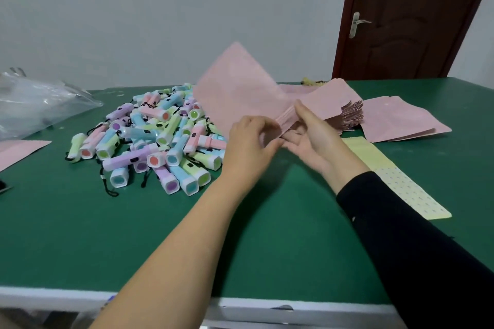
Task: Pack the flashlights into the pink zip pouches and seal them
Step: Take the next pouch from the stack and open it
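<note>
A heap of pastel flashlights in pink, blue, green and purple lies on the green table, left of my hands. My right hand grips a thick stack of pink zip pouches from below, thumb on top. My left hand pinches the corner of one pink pouch, which stands lifted and fanned away from the stack. More pink pouches lie flat to the right.
A crumpled clear plastic bag sits at the far left, with a pink pouch near the left edge. A yellow dotted sheet lies right of my right forearm. A brown door stands behind.
</note>
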